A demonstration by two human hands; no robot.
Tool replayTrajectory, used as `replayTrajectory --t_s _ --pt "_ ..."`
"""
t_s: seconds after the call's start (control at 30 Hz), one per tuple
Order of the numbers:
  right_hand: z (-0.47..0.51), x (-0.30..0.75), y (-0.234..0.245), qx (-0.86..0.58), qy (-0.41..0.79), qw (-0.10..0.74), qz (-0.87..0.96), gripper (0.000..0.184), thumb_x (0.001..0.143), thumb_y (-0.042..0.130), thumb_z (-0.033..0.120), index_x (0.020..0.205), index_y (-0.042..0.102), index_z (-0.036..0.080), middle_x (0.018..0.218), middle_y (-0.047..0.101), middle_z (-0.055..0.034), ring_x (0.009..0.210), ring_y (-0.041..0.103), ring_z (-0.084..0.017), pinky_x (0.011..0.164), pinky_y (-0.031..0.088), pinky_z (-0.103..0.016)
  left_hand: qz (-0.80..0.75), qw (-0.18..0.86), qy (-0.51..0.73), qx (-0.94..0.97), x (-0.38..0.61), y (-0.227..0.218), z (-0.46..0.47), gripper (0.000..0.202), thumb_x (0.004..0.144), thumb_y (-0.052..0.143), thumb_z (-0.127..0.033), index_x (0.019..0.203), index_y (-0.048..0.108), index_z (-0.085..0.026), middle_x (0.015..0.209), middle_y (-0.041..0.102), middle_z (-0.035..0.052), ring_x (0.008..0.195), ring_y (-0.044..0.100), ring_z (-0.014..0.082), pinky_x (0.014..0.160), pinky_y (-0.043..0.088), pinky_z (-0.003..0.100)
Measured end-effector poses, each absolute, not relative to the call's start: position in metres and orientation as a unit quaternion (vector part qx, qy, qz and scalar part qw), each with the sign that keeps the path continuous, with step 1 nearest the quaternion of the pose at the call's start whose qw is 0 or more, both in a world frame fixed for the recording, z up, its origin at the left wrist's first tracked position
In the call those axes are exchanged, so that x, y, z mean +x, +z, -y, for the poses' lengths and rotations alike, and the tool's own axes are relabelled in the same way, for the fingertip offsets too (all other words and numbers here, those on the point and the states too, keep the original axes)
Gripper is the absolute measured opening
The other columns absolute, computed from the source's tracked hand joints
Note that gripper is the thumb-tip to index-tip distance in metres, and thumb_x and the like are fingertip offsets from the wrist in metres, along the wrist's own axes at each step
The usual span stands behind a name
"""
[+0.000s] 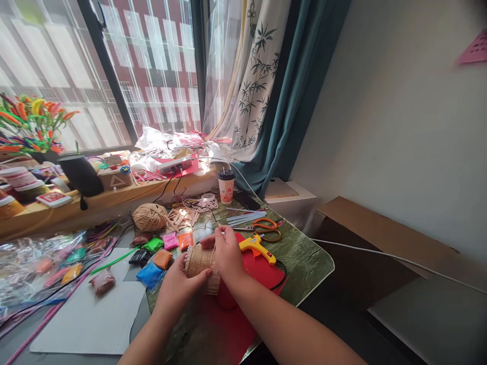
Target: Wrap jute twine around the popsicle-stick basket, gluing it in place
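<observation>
My left hand (pixel 177 284) is closed around a cylinder wrapped in brown twine (pixel 198 261), its thumb lying along the near side. Whitish beads or trim edge the cylinder's left end, and a paler, unwrapped part shows at its lower right. My right hand (pixel 227 251) is at the right side of the cylinder, fingers pinched together on a strand of twine that is mostly hidden. Just right of it lies a yellow hot glue gun (pixel 258 248) on a red sheet (pixel 254 271). Orange-handled scissors (pixel 268 228) rest behind the glue gun.
A ball of twine (pixel 150 218), small coloured packets (pixel 162 258), glue sticks (pixel 245 219), a paper cup (pixel 226 187) and a phone (pixel 246 200) lie around the hands. A white board (pixel 91 319) is at left. A power strip (pixel 175 166) sits on the windowsill.
</observation>
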State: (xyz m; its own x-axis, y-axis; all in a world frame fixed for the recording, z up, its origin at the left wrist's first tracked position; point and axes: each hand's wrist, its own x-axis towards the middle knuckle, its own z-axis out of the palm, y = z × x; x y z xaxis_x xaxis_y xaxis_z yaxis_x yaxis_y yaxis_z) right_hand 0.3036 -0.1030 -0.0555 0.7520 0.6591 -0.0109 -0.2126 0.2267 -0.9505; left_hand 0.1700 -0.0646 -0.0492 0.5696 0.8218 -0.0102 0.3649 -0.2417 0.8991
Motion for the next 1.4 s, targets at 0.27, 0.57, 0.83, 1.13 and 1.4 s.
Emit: replayTrajectory --t_s 0.27,0.57,0.83,1.13,1.4 --pt "0.095 0.329 -0.069 -0.482 0.422 0.765 0.075 0.022 0.075 0.068 0.042 0.077 0.054 0.024 0.058 0.070 0.0018 0.053 0.064 -0.019 0.057 0.049 -0.030 -0.313 0.344 0.284 0.838 0.165 -0.077 0.063 0.047 0.071 0.080 -0.043 0.110 0.071 -0.019 0.100 0.081 0.0075 0.089 0.076 0.0320 0.078 0.061 0.039" --pt "0.118 0.326 -0.074 -0.495 0.424 0.746 0.139 0.040 0.078 0.066 0.058 0.077 0.069 0.018 0.073 0.074 -0.0047 0.077 0.069 -0.022 0.070 0.052 -0.031 -0.329 0.494 0.313 0.742 0.164 -0.077 0.059 0.056 0.070 0.084 -0.041 0.118 0.067 -0.017 0.112 0.079 0.0107 0.102 0.075 0.0346 0.087 0.062 0.042" --pt "0.150 0.327 -0.067 -0.536 0.397 0.680 0.304 0.030 0.071 0.082 0.041 0.092 0.072 0.021 0.087 0.072 -0.0016 0.081 0.064 -0.019 0.075 0.049 -0.030 -0.342 0.568 0.267 0.700 0.164 -0.067 0.061 0.063 0.062 0.088 -0.039 0.117 0.066 -0.018 0.113 0.080 0.0110 0.106 0.074 0.0366 0.088 0.063 0.042" --pt "0.161 0.344 -0.017 -0.446 0.513 0.670 0.297 0.029 0.076 0.079 0.043 0.076 0.065 0.018 0.070 0.071 -0.0018 0.078 0.067 -0.019 0.090 0.048 -0.035 -0.322 0.538 0.243 0.740 0.163 -0.065 0.063 0.060 0.057 0.087 -0.037 0.112 0.071 -0.017 0.114 0.079 0.0122 0.108 0.072 0.0394 0.091 0.060 0.045" --pt "0.162 0.391 0.039 -0.345 0.577 0.716 0.188 0.013 0.094 0.063 0.027 0.083 0.062 0.020 0.057 0.044 0.0097 0.049 0.043 -0.008 0.066 0.053 -0.025 -0.293 0.534 0.218 0.762 0.163 -0.070 0.065 0.060 0.060 0.087 -0.035 0.115 0.070 -0.018 0.116 0.078 0.0133 0.108 0.071 0.0387 0.093 0.058 0.045"
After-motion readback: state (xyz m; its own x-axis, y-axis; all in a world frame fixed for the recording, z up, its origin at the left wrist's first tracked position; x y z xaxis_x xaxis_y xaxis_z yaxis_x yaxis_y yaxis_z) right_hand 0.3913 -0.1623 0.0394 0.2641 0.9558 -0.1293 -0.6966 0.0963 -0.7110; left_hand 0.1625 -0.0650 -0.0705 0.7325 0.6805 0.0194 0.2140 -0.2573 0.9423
